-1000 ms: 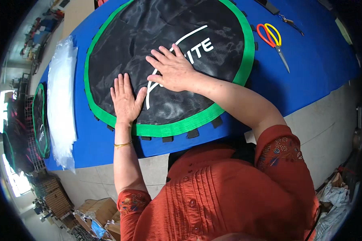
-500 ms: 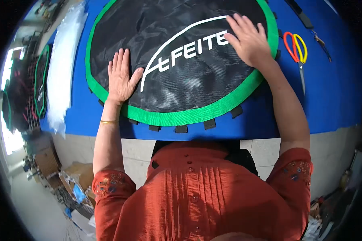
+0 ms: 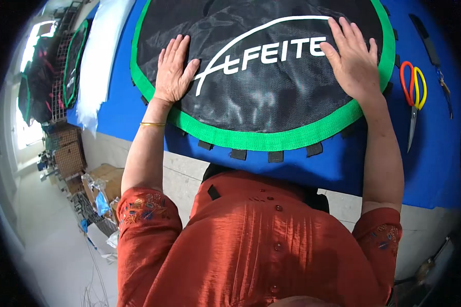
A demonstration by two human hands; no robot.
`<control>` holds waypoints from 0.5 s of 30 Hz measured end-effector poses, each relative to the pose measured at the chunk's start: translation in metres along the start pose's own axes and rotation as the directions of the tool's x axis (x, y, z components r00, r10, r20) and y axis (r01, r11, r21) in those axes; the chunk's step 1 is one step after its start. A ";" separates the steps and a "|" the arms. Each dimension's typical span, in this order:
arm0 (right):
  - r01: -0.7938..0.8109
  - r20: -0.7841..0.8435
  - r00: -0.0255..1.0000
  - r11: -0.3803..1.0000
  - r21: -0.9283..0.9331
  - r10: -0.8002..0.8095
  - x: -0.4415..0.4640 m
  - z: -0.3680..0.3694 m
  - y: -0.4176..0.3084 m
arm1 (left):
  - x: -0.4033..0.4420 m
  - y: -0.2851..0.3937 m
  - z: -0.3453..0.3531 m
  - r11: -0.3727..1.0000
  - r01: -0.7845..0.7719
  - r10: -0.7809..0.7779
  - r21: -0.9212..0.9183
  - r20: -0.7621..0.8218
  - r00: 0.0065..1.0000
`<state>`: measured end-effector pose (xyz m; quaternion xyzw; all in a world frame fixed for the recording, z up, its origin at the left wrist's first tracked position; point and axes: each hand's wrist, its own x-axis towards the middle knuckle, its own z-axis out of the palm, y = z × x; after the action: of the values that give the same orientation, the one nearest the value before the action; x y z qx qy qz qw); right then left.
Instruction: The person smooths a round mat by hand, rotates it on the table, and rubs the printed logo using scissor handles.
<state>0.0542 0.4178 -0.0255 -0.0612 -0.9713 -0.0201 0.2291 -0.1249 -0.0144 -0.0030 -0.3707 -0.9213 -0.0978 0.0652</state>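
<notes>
A round black mesh mat (image 3: 261,94) with a green webbing border and short black tabs around its edge lies spread out in front of me. White lettering and a curved white line are printed across it. My left hand (image 3: 175,74) rests flat on the left part of the mesh, fingers stretched upward, beside the lower end of the white curve. On the right part lies my right hand (image 3: 354,64), palm down with the fingers spread, its fingertips at the other end of the curve. Neither hand grips anything.
The mat lies on a blue-covered table (image 3: 338,163). Scissors (image 3: 414,102) with red and yellow handles lie right of it, near a black strap (image 3: 425,38) with a metal clip. Clear plastic sheeting (image 3: 100,61) lies at the left. Cardboard boxes (image 3: 105,181) stand on the floor.
The view has turned, so the mat, table and scissors appear shifted right and slightly tilted. Both hands stay flat at about the same places on the mat.
</notes>
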 end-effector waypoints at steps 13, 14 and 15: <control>-0.035 0.044 0.998 0.999 0.038 0.034 0.000 -0.004 -0.001 | 0.000 -0.002 0.001 1.000 0.008 -0.009 0.028 0.018 1.000; -0.035 0.042 0.999 0.998 0.042 0.034 -0.001 -0.004 -0.001 | 0.000 -0.001 0.000 1.000 0.010 -0.010 0.027 0.018 1.000; -0.034 0.039 0.999 0.998 0.048 0.032 0.000 -0.004 -0.002 | -0.001 0.000 0.000 1.000 0.014 -0.015 0.026 0.023 1.000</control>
<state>0.0562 0.4159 -0.0221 -0.0719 -0.9745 0.0086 0.2125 -0.1248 -0.0150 -0.0034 -0.3644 -0.9258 -0.0822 0.0584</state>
